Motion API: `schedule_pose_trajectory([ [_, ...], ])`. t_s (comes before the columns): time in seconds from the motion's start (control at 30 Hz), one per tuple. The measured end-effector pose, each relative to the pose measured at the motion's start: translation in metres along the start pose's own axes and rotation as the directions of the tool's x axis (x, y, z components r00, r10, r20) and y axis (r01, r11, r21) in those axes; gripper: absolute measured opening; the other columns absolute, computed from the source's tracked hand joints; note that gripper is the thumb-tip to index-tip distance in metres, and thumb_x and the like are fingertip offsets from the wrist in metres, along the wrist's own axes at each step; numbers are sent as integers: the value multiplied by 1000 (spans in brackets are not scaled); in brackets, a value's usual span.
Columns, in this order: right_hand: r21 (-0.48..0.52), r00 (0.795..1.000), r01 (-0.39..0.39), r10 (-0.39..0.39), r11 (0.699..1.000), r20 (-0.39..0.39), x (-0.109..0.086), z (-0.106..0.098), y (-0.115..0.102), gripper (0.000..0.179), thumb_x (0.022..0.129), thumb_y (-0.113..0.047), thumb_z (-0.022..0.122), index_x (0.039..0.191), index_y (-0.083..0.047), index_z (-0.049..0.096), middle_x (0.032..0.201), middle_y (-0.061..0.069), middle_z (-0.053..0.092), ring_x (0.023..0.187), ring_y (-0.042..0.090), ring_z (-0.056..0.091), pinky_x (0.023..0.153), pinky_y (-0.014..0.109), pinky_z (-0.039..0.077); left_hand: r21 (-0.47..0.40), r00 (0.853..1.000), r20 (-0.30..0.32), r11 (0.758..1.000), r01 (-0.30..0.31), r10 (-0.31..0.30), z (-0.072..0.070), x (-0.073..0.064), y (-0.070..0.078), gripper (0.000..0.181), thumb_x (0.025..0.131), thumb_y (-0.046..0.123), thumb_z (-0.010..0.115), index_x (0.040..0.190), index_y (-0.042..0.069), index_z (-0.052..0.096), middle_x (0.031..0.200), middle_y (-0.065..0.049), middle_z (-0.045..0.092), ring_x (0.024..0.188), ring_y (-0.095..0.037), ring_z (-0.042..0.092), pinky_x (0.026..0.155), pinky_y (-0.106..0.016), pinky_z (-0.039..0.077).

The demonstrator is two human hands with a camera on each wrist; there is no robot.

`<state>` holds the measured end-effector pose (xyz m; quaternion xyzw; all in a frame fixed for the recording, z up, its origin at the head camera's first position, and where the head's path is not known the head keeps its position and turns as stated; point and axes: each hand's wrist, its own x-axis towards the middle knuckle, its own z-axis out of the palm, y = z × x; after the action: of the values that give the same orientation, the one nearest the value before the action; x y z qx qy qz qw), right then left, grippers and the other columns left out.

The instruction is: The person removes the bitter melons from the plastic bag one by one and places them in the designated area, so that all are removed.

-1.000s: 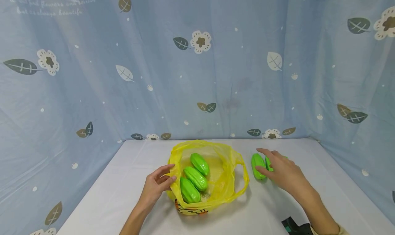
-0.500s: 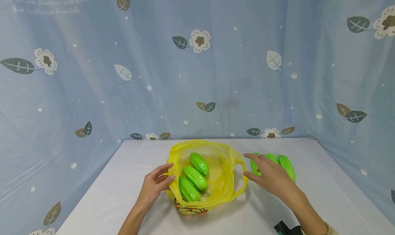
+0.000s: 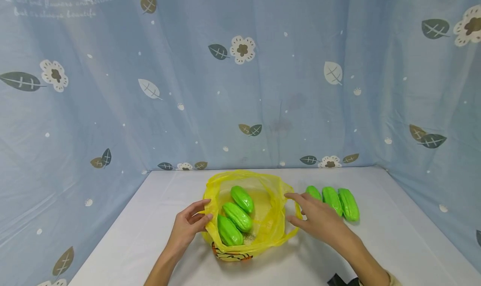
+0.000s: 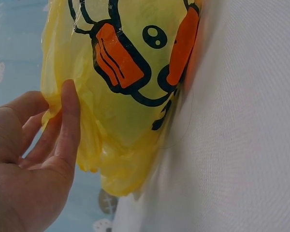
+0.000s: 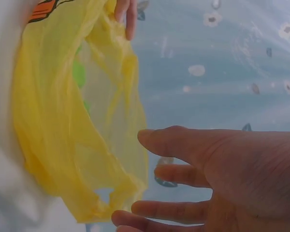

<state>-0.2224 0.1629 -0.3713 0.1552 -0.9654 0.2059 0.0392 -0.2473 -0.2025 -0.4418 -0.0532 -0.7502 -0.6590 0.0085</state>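
Note:
A yellow plastic bag (image 3: 279,231) stands with its mouth open, a duck print on its side in the left wrist view. Inside it lie three glossy green cucumber-like vegetables (image 3: 237,217). My left hand (image 3: 189,222) pinches the bag's left rim between thumb and fingers; the left wrist view shows the yellow film (image 4: 53,108) between them. At the bag's right handle (image 3: 298,213) is my right hand (image 3: 319,219), its fingers spread and holding nothing. In the right wrist view, the fingertips (image 5: 145,137) come close to the bag's edge; whether they touch is unclear.
Three more green vegetables (image 3: 348,204) lie side by side on the white table (image 3: 398,244), right of the bag and behind the right hand, which partly covers one. A blue patterned curtain (image 3: 285,89) closes off the back and sides.
My right hand has moved left, from over the vegetables on the table to the bag's right handle. The left hand has kept its grip on the rim.

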Motion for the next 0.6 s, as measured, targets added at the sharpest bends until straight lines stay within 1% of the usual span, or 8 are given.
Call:
schedule_pose_trajectory([
  [0.2,6,1000,-3,3,1000,3,0,2,-7,58,87,-36,74,139,-25,52,127,7,61,82,12,61,59,27,46,2,1000,-1,1000,6,-6,0,0,0,47,88,20,74,133,16,59,131,-13,60,94,-16,67,70,-29,60],
  [0.33,5,1000,9,-9,1000,-5,0,2,-12,57,87,-38,74,138,-26,52,127,6,61,80,9,60,58,27,45,5,1000,-1,1000,11,-11,0,0,0,47,88,21,74,132,16,59,131,-13,60,94,-17,66,70,-30,60],
  [0.47,-1,999,39,-39,999,-18,2,3,-18,57,86,-39,74,138,-25,53,127,5,62,81,8,63,62,29,50,5,1000,-1,1000,13,-13,0,0,0,47,88,22,74,133,17,59,131,-13,60,94,-17,66,70,-30,60],
  [0.6,3,999,50,-50,999,-14,9,5,-28,58,85,-42,74,137,-25,53,128,3,62,84,9,67,68,32,54,2,1000,-2,1000,20,-20,1,0,0,47,88,22,74,132,17,59,132,-12,60,94,-17,67,70,-30,60],
])
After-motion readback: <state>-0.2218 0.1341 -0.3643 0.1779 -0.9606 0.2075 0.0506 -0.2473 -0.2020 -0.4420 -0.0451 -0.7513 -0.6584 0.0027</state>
